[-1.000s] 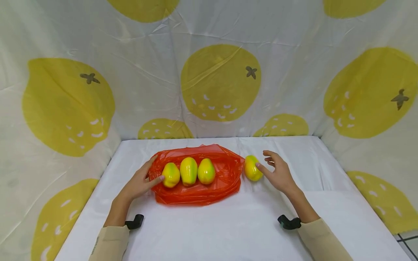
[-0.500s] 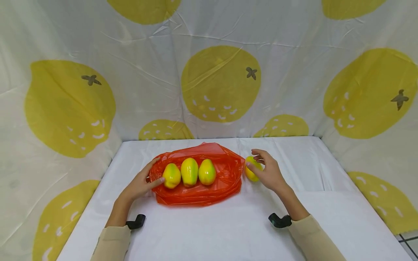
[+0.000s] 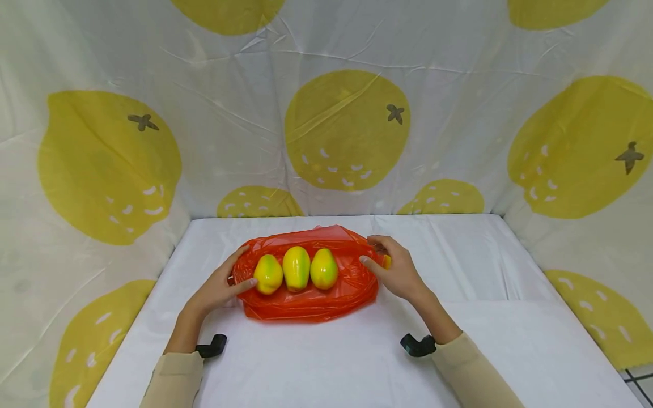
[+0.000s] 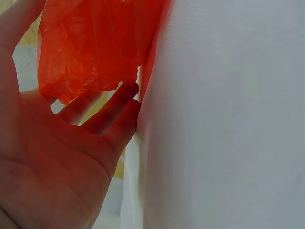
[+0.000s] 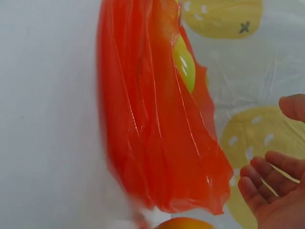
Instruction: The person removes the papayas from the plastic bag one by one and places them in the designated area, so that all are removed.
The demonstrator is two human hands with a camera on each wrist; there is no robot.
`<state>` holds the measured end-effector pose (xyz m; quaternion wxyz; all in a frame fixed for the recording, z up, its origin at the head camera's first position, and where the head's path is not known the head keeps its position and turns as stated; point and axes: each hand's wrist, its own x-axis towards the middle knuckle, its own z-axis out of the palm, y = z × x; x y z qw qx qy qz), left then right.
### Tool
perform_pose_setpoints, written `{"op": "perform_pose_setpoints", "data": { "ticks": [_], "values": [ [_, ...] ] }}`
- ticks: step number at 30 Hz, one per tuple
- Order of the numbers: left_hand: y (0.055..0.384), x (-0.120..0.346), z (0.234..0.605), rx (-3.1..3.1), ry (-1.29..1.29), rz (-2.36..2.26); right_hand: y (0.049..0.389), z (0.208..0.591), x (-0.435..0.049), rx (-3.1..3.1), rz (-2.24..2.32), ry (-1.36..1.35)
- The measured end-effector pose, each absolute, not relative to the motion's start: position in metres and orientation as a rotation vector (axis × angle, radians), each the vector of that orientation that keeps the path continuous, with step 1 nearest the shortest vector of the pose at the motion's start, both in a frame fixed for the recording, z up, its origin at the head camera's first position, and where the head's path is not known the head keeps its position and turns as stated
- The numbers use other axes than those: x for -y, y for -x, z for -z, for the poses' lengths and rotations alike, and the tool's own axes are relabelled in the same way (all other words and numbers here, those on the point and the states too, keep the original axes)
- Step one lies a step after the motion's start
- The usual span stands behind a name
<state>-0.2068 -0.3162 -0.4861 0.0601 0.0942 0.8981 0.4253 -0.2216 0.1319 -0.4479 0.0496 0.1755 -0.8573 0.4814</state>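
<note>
A red plastic bag [image 3: 352, 283] lies spread on the white table in the head view. Three glossy yellow-green, mango-like fruits [image 3: 296, 268] sit in a row in its opening. My left hand [image 3: 214, 288] is at the bag's left end, fingers fairly straight along it and thumb by the leftmost fruit [image 3: 268, 275]. In the left wrist view, fingertips [image 4: 129, 90] touch the bag's edge. Over the bag's right end hovers my right hand [image 3: 400, 275], fingers loosely bent around nothing. Another yellow fruit [image 3: 386, 262] is mostly hidden behind it; its orange top [image 5: 186, 223] shows in the right wrist view.
White cloth covers the table [image 3: 316, 362]. A curtain [image 3: 336, 45] printed with large lemons rises behind and on both sides. Black camera mounts [image 3: 418, 344] are strapped at both wrists.
My right hand has moved left, from beside the separate fruit, past it to the bag's right end. The fruit stays on the table. My left hand has hardly moved.
</note>
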Motion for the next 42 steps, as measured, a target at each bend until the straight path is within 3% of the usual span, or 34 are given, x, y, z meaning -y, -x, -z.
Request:
{"op": "perform_pose_setpoints", "data": {
  "ticks": [7,42],
  "values": [
    [0.206,0.314,0.485,-2.732,-0.266,-1.270,0.220,0.450,-0.116,2.654,-1.471,-0.613],
    [0.206,0.314,0.485,-2.787,-0.261,-1.214,0.223,0.485,-0.047,2.994,-1.373,-0.512]
  ]
}}
